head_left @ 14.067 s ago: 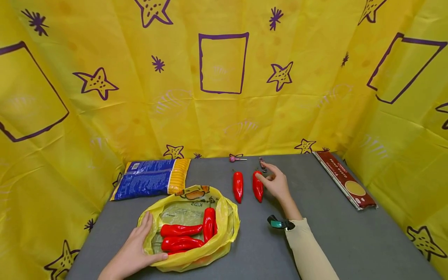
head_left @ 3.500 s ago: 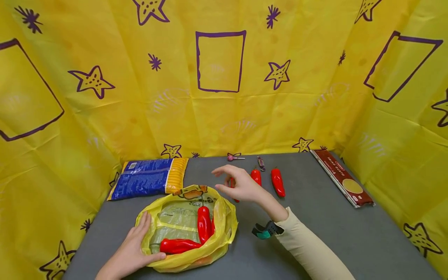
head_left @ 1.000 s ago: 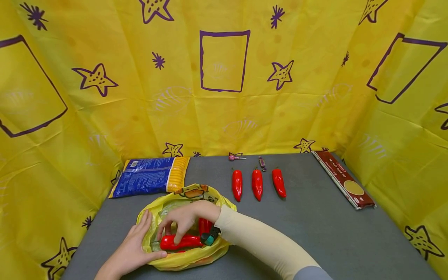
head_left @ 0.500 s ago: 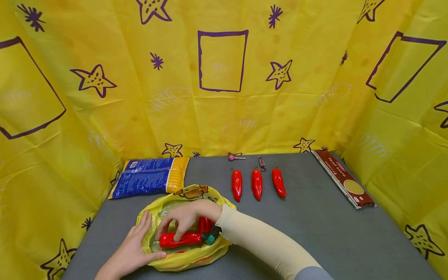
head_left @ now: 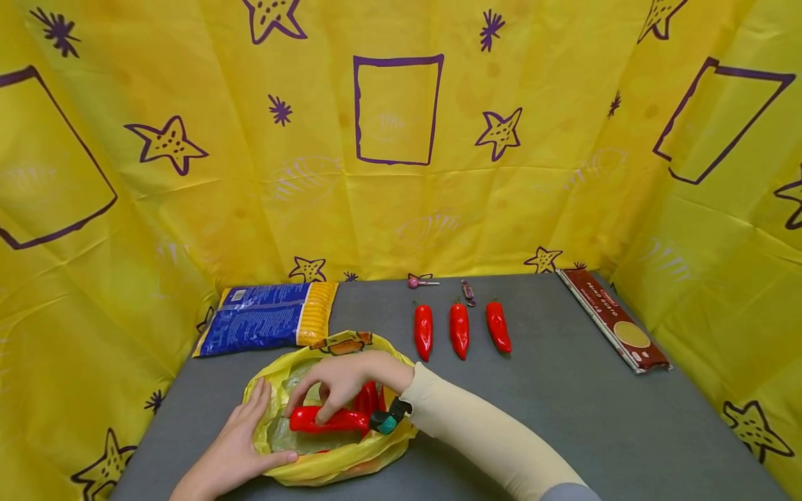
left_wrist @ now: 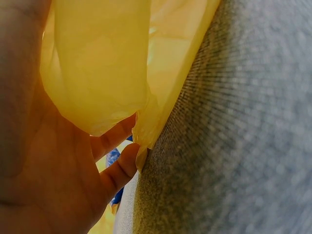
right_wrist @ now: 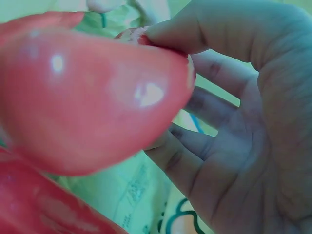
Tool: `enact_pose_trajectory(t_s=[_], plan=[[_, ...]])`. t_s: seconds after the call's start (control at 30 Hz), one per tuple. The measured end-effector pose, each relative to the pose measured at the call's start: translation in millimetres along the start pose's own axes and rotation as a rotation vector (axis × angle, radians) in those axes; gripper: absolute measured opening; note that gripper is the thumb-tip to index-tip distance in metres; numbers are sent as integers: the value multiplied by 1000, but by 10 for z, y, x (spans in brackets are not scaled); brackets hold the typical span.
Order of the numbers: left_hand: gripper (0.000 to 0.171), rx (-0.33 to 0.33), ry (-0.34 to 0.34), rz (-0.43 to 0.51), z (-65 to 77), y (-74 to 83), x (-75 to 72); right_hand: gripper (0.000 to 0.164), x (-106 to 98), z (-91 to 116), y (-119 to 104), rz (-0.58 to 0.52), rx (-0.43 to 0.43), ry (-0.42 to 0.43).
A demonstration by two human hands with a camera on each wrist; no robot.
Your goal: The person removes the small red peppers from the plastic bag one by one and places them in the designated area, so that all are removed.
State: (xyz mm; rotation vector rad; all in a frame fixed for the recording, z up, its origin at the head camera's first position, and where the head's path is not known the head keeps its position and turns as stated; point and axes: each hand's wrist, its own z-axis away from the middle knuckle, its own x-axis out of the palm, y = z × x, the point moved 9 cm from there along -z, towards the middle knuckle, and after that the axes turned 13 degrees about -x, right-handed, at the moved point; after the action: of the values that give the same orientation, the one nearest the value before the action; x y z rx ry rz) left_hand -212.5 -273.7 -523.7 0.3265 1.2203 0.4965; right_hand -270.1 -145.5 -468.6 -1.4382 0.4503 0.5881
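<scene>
A yellow plastic bag stands with its mouth wide at the front. Inside it my right hand pinches a long red pepper between thumb and fingers near its thick end; in the right wrist view this pepper fills much of the picture. Behind it in the bag lies another red pepper, partly covered by the hand and wrist. My left hand rests against the bag's left side, fingers extended along it and thumb at the front rim. In the left wrist view its fingers touch the yellow plastic.
Three red peppers lie in a row right of the bag. Behind them are a lollipop and a wrapped candy. A blue and yellow packet lies back left, a dark red spaghetti packet far right. Yellow cloth walls the grey table.
My right hand, having entered the bag, has just raised the pinched pepper slightly and shifted it right. A third pepper joined the table row since the oldest frame. The left hand stays in place.
</scene>
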Motion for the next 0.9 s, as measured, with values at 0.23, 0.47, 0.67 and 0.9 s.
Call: enact_pose_trajectory(t_s=[0.23, 0.47, 0.67, 0.9], plan=[[135, 28, 19, 7, 10, 34, -16, 51, -129, 192, -96, 10, -34, 82], [133, 19, 12, 3, 5, 18, -11, 51, -284, 349, -318, 166, -145, 203], [135, 19, 16, 1, 11, 8, -8, 51, -377, 533, -450, 271, -207, 355], [138, 20, 24, 7, 24, 13, -8, 50, -380, 750, -455, 340, -148, 486]])
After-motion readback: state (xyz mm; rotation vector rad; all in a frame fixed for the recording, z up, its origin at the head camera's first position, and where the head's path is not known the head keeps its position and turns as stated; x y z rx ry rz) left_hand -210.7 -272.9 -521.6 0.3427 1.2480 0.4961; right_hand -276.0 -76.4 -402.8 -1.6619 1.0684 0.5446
